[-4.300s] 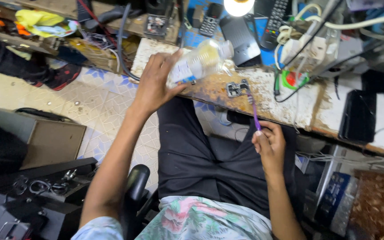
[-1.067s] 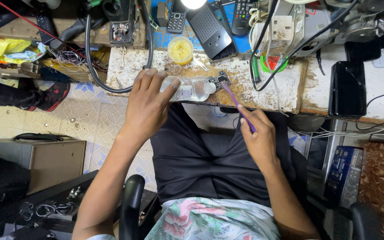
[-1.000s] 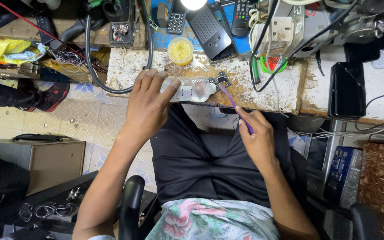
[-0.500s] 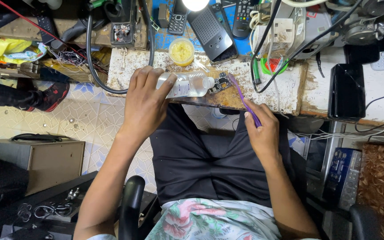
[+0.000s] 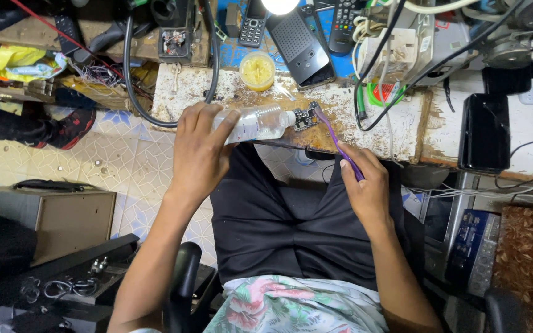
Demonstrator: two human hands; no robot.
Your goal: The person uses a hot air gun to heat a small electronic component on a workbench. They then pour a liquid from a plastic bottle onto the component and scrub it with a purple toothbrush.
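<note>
Bottle [image 5: 255,123] tipped nearer board [image 5: 306,117]; L hand [image 5: 201,151] grip clamps it, R hand [image 5: 368,188] grip pinches brush [image 5: 338,145].

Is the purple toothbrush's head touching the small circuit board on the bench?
Touching. The head view shows the purple toothbrush, held in the right hand, with its bristle end resting on the small circuit board, no gap visible.

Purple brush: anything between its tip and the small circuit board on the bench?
Nothing visible. The right hand holds the purple brush with its tip at the small circuit board. The clear bottle, held sideways by the left hand, has its mouth at the board's other side.
</note>
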